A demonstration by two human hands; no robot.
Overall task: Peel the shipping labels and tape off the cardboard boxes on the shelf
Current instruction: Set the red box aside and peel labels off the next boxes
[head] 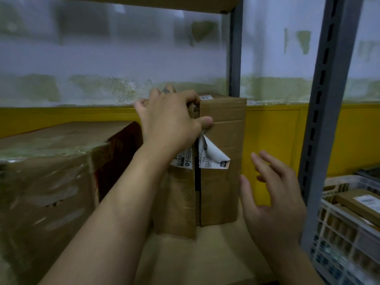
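An upright brown cardboard box [222, 177] stands on the shelf board [205, 254], its front flaps split by a dark vertical gap. A white shipping label [213, 159] spans the gap, torn in two, and its right half curls away from the flap. My left hand [170, 122] grips the top of the box at the flap edge, fingers curled over it and thumb pressed on the front. My right hand [273, 198] hovers open just right of the box's lower corner, fingers spread, holding nothing.
A large box wrapped in clear tape [47, 182] fills the shelf's left side. Grey metal uprights [327, 112] frame the bay. A white plastic crate [349, 233] holding labelled boxes sits at the lower right. A yellow and white wall lies behind.
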